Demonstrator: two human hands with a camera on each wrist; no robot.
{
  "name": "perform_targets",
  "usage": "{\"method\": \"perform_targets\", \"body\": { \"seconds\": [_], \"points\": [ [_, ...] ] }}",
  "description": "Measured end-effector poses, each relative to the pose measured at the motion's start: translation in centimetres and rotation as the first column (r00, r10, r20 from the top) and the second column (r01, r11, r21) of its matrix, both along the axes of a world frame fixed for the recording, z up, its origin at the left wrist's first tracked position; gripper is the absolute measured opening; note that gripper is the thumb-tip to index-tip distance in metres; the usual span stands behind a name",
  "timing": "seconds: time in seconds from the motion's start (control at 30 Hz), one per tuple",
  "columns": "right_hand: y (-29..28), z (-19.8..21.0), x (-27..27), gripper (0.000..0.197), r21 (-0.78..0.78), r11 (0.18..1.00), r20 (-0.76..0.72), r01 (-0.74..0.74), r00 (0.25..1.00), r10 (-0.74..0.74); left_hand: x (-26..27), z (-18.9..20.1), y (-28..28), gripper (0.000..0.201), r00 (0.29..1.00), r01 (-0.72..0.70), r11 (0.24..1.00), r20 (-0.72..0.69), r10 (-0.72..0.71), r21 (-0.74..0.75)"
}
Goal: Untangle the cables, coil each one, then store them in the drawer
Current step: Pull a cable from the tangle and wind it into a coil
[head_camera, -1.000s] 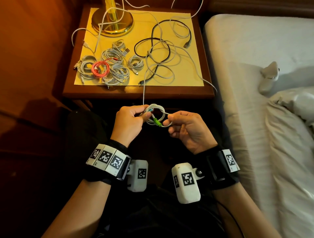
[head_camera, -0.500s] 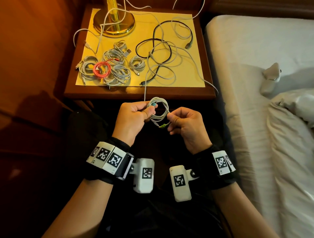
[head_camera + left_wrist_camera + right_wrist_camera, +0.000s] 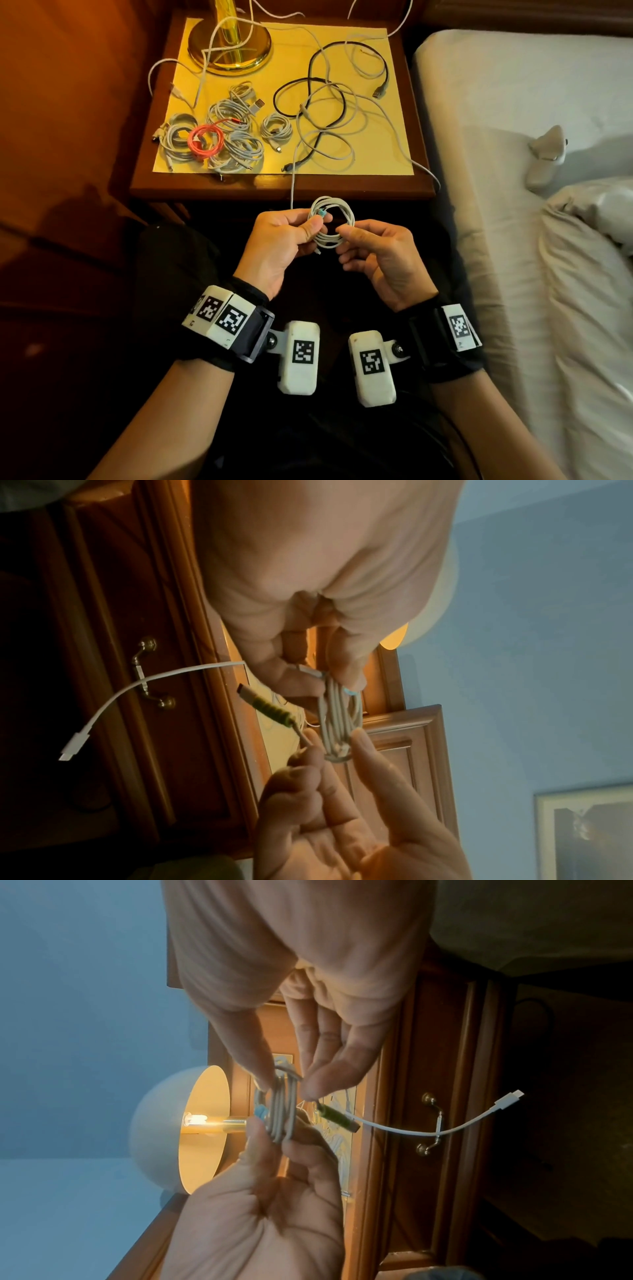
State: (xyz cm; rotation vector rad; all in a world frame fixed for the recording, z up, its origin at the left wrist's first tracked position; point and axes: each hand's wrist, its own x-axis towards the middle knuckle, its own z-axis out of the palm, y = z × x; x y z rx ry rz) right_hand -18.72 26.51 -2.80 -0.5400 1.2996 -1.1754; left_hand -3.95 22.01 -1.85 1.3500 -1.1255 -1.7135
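A small white cable coil (image 3: 330, 222) is held over my lap, just in front of the nightstand (image 3: 277, 188). My left hand (image 3: 310, 224) pinches its left side near a teal plug. My right hand (image 3: 342, 234) pinches the lower right side, where the cable's tail wraps the loops (image 3: 337, 756). The green-sleeved plug (image 3: 270, 710) sticks out under the coil (image 3: 281, 1112); it is hidden in the head view. On the nightstand lie several coiled white cables (image 3: 239, 150), a pink coil (image 3: 205, 140), and a tangle of black cable (image 3: 322, 102) and white cables (image 3: 329, 144).
A loose white cable (image 3: 292, 192) hangs off the nightstand's front edge, its plug (image 3: 73, 748) dangling before the closed drawer's brass handle (image 3: 150, 672). A brass lamp base (image 3: 229, 44) stands at the back left. The bed (image 3: 513, 171) runs along the right.
My right hand carried the green plug end down and round the coil's lower right side; the plug now sits beneath the coil. Both hands stayed over my lap.
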Motion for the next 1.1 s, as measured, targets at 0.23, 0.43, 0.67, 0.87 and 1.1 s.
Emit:
{"method": "perform_targets", "body": {
  "seconds": [0.23,0.43,0.67,0.87,1.1],
  "points": [
    [-0.1,0.3,0.3,0.024,-0.026,0.999,0.063,-0.028,0.998,0.029,-0.1,0.1,-0.1,0.022,1.000,0.028,0.999,-0.015,-0.027,0.021],
    [-0.3,0.3,0.7,0.014,-0.062,0.996,0.095,0.069,0.993,-0.063,-0.3,-0.2,-0.1,0.025,0.999,0.008,0.999,-0.047,-0.006,0.047],
    [-0.6,0.3,1.4,0.013,-0.078,0.990,-0.031,0.121,0.992,-0.123,-0.7,-0.8,0.0,0.012,0.998,-0.054,0.995,-0.028,0.056,0.081],
    [-0.5,0.2,1.5,0.011,-0.068,0.994,-0.050,0.081,0.995,-0.085,-0.5,-0.9,-0.2,0.013,0.996,-0.095,0.993,0.007,0.094,0.064],
    [-0.4,0.0,1.7,0.015,-0.067,0.996,-0.086,0.058,0.994,-0.063,-0.4,-1.4,0.0,0.018,0.992,-0.118,0.993,0.034,0.119,-0.028]
  ]
}}
